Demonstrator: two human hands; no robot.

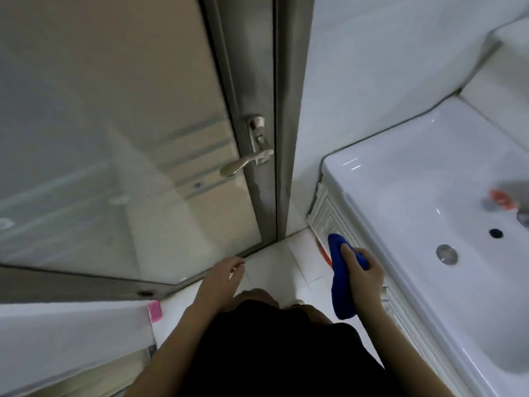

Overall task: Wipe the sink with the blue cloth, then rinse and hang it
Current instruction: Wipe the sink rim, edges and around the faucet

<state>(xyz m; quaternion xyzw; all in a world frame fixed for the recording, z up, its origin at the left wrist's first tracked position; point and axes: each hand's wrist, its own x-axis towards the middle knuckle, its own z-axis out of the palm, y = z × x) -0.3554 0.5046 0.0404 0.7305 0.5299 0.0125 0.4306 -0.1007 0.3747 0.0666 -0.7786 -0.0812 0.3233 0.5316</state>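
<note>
Our right hand (363,272) is closed around the blue cloth (342,279), gripping it near the middle so both ends hang free. We hold it low, just beside the front of the white sink (400,179), not on it yet. We think that keeps it ready to lift up and start wiping. Our left hand (226,272) holds nothing, fingers loose and a bit curled, out over the floor (303,253) near the glass door (114,124). The sink's drain (446,254) sits well apart from the cloth.
</note>
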